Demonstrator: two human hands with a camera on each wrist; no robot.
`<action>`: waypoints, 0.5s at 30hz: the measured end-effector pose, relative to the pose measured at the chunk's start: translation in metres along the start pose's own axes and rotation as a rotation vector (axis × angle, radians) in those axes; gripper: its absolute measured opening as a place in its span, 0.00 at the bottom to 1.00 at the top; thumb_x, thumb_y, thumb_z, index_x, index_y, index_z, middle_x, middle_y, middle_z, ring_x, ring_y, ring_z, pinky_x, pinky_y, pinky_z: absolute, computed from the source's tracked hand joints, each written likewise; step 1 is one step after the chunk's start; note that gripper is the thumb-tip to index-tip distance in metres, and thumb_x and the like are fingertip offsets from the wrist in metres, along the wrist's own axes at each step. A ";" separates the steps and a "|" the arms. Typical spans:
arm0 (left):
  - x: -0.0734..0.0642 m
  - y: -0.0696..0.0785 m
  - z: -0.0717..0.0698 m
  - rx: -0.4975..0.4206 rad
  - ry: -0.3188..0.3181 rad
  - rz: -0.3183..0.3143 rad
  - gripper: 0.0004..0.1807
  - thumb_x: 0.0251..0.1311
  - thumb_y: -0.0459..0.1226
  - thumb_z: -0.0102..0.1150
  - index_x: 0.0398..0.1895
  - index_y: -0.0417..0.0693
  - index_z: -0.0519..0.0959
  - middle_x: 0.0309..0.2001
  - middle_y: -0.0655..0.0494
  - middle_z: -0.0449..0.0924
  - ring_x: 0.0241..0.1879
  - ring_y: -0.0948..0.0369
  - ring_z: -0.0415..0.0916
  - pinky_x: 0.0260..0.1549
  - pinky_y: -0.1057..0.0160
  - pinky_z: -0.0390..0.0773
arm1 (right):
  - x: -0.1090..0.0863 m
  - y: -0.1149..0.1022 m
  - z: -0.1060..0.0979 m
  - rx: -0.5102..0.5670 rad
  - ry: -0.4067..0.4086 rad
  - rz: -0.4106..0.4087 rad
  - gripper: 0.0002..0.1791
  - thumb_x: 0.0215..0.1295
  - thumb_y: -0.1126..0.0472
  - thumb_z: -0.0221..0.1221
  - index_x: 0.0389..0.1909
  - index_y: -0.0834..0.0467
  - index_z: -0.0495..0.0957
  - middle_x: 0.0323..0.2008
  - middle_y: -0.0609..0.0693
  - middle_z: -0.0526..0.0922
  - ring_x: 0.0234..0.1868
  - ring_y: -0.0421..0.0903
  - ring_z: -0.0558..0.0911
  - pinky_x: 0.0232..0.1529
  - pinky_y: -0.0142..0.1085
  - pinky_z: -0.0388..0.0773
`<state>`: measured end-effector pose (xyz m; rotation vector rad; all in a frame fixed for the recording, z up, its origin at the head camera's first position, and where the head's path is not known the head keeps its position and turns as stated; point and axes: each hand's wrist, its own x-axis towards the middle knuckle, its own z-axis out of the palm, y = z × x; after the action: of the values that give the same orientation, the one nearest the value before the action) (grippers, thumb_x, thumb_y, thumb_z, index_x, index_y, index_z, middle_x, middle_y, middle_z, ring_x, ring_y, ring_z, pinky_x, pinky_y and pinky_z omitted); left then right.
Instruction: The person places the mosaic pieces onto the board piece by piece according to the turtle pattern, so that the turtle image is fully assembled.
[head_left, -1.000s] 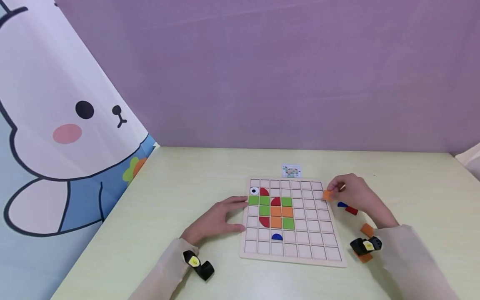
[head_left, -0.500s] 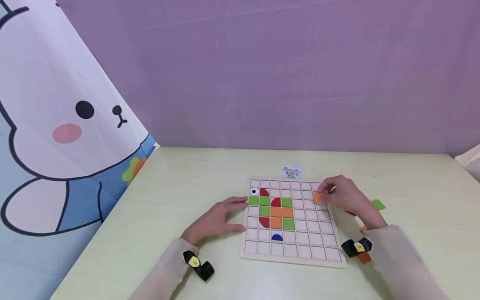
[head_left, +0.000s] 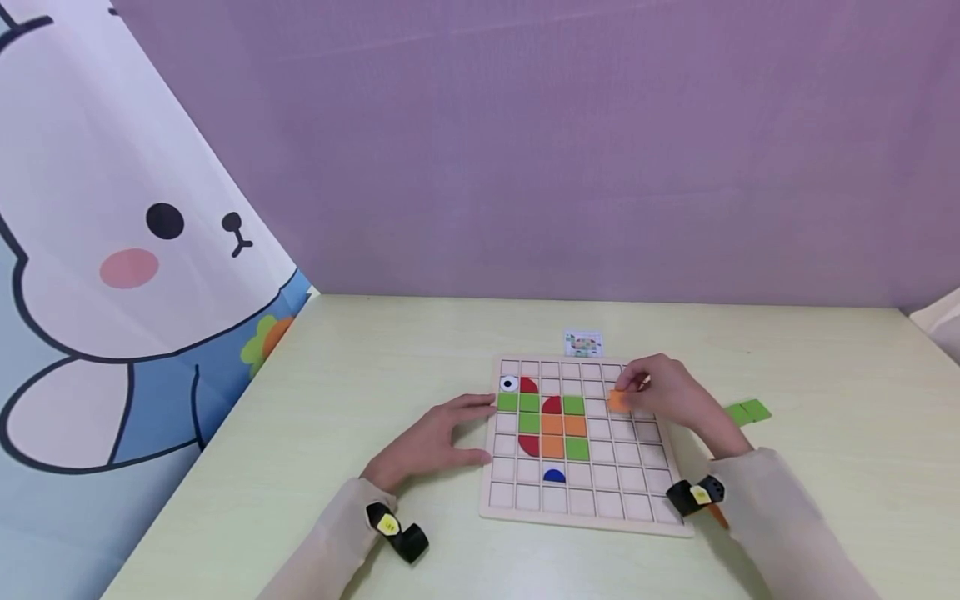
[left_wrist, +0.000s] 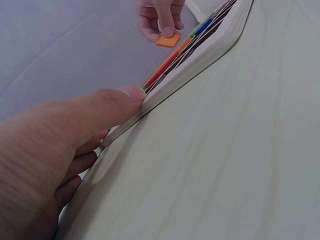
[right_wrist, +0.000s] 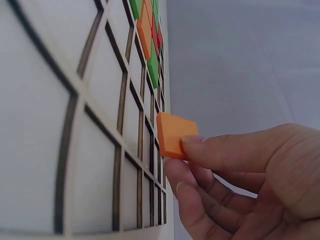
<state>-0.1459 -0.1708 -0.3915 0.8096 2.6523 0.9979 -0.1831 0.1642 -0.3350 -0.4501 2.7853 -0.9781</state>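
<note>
My right hand (head_left: 663, 396) pinches an orange square tile (head_left: 618, 402) between thumb and fingers, over the right part of a wooden grid board (head_left: 555, 500). In the right wrist view the orange tile (right_wrist: 175, 132) is tilted, close over the grid. My left hand (head_left: 431, 442) rests at the board's left edge, fingers extended and thumb apart, its fingertips touching the rim. Seated in the grid are a round eye piece (head_left: 508, 383), several green squares (head_left: 528, 422), orange squares (head_left: 552, 447), red quarter-round pieces (head_left: 528, 445) and a blue half-round piece (head_left: 554, 476).
A small printed card (head_left: 582, 342) lies just behind the board. Green tiles (head_left: 753, 411) lie on the table to the right, and another orange tile (head_left: 717, 516) shows partly below my right wrist. A purple cloth (head_left: 570, 167) hangs behind the table.
My right hand has carried the orange tile leftward from the board's right edge to over its grid. The arm now covers the red and blue pieces at the right. The left hand stays put.
</note>
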 end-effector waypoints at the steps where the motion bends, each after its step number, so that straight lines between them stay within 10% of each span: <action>1: 0.000 0.000 0.000 0.000 0.000 0.001 0.37 0.54 0.48 0.66 0.67 0.49 0.68 0.71 0.55 0.62 0.71 0.53 0.57 0.67 0.50 0.62 | 0.001 0.000 0.001 0.003 -0.001 0.001 0.03 0.55 0.71 0.62 0.30 0.62 0.81 0.27 0.50 0.78 0.31 0.45 0.72 0.29 0.33 0.70; 15: 0.002 0.000 0.001 0.010 -0.001 0.003 0.37 0.54 0.48 0.66 0.67 0.50 0.68 0.71 0.56 0.61 0.71 0.53 0.56 0.68 0.50 0.62 | 0.000 -0.005 0.009 0.039 -0.029 -0.041 0.05 0.52 0.70 0.65 0.31 0.63 0.81 0.28 0.51 0.80 0.30 0.44 0.74 0.29 0.33 0.72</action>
<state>-0.1469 -0.1694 -0.3922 0.8162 2.6579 0.9860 -0.1800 0.1554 -0.3383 -0.5134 2.7365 -1.0250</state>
